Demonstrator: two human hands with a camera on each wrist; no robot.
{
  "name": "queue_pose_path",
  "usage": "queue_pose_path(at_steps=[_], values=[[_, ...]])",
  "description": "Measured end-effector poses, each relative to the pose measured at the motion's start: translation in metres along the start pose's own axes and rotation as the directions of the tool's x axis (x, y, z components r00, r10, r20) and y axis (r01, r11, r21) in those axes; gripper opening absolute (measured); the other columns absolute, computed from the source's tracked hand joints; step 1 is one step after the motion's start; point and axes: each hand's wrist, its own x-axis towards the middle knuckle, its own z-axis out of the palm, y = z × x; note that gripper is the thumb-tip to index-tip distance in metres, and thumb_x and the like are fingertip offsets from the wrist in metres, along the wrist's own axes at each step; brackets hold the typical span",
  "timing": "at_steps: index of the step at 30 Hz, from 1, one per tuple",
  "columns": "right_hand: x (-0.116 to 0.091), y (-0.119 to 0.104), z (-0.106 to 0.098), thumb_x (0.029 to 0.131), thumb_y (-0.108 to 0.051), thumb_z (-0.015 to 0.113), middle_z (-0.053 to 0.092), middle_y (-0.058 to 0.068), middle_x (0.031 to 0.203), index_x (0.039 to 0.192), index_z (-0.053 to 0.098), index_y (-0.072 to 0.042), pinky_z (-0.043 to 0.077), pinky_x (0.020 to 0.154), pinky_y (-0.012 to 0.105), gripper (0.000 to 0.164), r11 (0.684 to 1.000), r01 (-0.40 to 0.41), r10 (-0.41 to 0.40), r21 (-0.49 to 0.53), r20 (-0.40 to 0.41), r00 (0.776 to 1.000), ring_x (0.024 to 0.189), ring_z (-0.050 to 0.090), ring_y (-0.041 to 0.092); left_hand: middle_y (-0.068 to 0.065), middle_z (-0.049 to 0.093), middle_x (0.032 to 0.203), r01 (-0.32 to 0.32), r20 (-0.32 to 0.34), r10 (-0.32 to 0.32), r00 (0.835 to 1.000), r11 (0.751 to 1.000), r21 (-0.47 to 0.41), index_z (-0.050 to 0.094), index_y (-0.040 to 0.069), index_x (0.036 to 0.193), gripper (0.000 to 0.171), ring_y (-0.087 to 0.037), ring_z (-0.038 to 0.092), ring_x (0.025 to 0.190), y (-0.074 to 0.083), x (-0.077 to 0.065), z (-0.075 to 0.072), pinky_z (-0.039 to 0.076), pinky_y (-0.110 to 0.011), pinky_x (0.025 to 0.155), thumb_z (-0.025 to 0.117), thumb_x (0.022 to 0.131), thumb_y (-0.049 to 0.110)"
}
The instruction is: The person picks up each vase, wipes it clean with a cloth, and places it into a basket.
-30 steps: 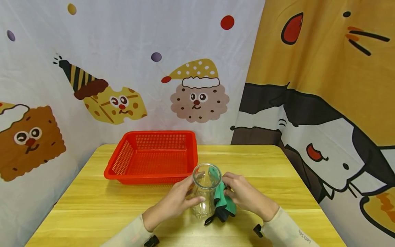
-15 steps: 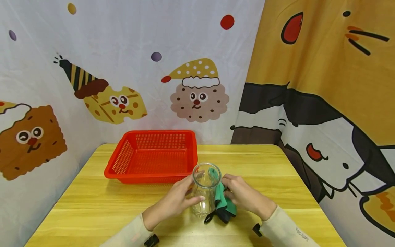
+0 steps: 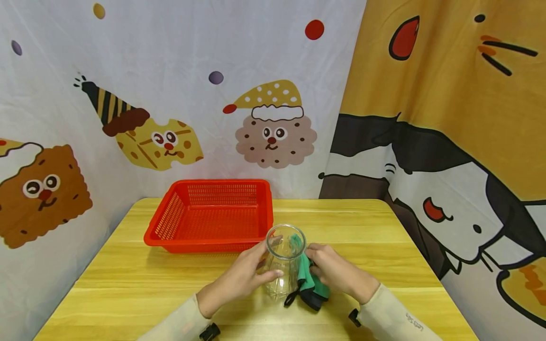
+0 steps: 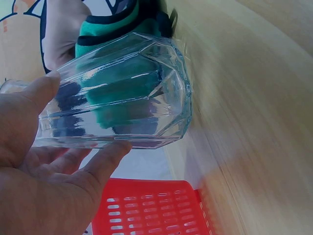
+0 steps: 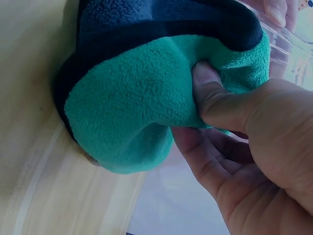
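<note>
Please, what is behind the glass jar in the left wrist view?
Through the glass jar, a dark-edged green cloth shows, held by the right hand. The left hand covers part of the jar; what lies behind there is hidden.

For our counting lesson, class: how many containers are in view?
2: the red basket at the far left part of the table, and the glass jar in the person's left hand, nearer the camera. A small one could be hidden.
</note>
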Motion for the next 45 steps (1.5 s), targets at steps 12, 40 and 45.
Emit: queue_pose_path(at_steps=[12,40,45], values=[[0.0000,0.0016,0.0047,0.093,0.022,0.080,0.069,0.000,0.097,0.110,0.076,-0.007,0.059,0.069,0.013,0.034,1.000,-0.029,0.029,0.005,0.075,0.997,0.090,0.063,0.003,-0.022,0.061,0.172,-0.006,-0.002,0.006,1.000,1.000,0.008,0.043,0.013,0.179,0.081,-0.047,0.068,0.152,-0.0008,-0.0008,0.0005,0.066,-0.056,0.117,0.084,0.110,0.027],[0.0026,0.0038,0.0033,0.096,0.018,0.080,0.076,0.001,0.101,0.119,0.080,-0.004,0.056,0.068,0.017,0.032,0.996,-0.080,0.076,0.034,0.110,0.991,0.091,0.065,0.001,-0.022,0.058,0.176,0.001,0.003,-0.001,1.000,1.000,-0.002,0.042,0.010,0.179,0.082,-0.049,0.065,0.154,-0.0016,0.0019,-0.0009,0.067,-0.055,0.115,0.084,0.110,0.027],[0.0019,0.0044,0.0055,0.098,0.017,0.079,0.073,-0.002,0.096,0.117,0.079,-0.005,0.053,0.065,0.017,0.029,0.992,-0.109,0.100,0.067,0.123,0.987,0.084,0.057,-0.002,-0.021,0.057,0.176,0.016,0.016,-0.016,1.000,1.000,-0.010,0.043,0.010,0.179,0.082,-0.049,0.064,0.155,-0.0023,0.0013,-0.0016,0.066,-0.057,0.116,0.084,0.110,0.028]])
